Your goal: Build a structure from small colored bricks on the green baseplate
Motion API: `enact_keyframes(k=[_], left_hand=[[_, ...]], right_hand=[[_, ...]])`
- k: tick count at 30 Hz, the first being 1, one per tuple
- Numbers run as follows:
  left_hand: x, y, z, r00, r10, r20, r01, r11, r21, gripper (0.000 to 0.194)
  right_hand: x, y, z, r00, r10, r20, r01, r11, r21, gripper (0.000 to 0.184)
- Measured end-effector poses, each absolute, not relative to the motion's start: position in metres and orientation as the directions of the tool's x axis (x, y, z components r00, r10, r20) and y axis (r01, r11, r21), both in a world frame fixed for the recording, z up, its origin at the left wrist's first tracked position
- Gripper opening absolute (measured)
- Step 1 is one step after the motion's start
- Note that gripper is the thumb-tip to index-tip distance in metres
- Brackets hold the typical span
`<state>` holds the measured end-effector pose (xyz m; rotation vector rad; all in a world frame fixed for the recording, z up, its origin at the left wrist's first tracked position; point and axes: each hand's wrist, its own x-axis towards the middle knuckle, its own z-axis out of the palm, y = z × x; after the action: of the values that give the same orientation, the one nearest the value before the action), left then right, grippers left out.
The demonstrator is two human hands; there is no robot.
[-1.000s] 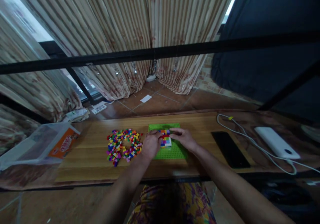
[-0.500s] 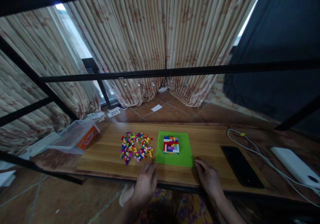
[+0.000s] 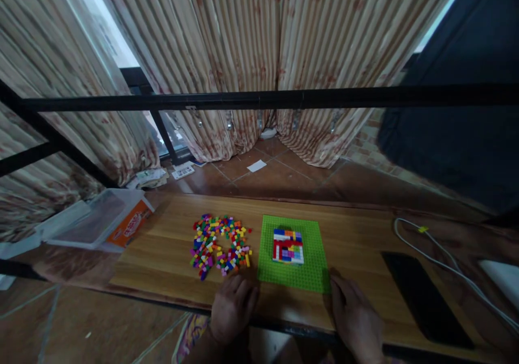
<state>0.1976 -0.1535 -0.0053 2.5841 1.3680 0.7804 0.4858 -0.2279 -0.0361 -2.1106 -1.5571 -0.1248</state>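
A green studded baseplate (image 3: 267, 275) lies on the wooden table. On its middle sits a low block of toy bricks (image 3: 288, 246) in red, white, blue, orange and purple. My left hand (image 3: 234, 305) rests at the table's front edge, below the loose bricks and left of the plate. Its fingers are curled in, and no brick shows in them. My right hand (image 3: 357, 314) lies by the plate's near right corner with fingers bent; whether the fingertips touch the plate I cannot tell. Left of the plate, many loose bricks (image 3: 233, 257) are spread in a ring-like pile.
A clear plastic box (image 3: 97, 218) with an orange label stands at the left. To the right lie a black phone-like slab (image 3: 425, 299), a white cable (image 3: 450, 261) and a white device (image 3: 503, 277). A black metal rail (image 3: 243, 101) crosses beyond the table.
Both hands have left the brick block and drawn back to the table's front edge, leaving the block in full sight. The camera view has shifted as well.
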Motion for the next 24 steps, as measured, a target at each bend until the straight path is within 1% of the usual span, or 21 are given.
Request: enact_keyframes(k=[6,13,19,24], left_hand=[[0.2,-0.147,-0.008,0.447,0.824,0.349,0.748,-0.558,0.358,0.016],[0.201,-0.147,-0.013,0.448,0.816,0.365,0.752,-0.565,0.34,0.017],[0.201,-0.145,-0.009,0.456,0.823,0.339,0.744,-0.561,0.363,0.019],[0.202,-0.145,-0.003,0.426,0.854,0.299,0.779,-0.514,0.358,0.016]], right_hand=[[0.484,-0.224,-0.031,0.335,0.875,0.35,0.915,-0.214,-0.342,0.039],[0.487,-0.223,-0.035,0.354,0.862,0.363,0.917,-0.245,-0.313,0.041],[0.486,-0.219,-0.033,0.402,0.847,0.349,0.906,-0.314,-0.283,0.035],[0.486,-0.213,-0.027,0.384,0.873,0.3,0.907,-0.296,-0.301,0.03]])
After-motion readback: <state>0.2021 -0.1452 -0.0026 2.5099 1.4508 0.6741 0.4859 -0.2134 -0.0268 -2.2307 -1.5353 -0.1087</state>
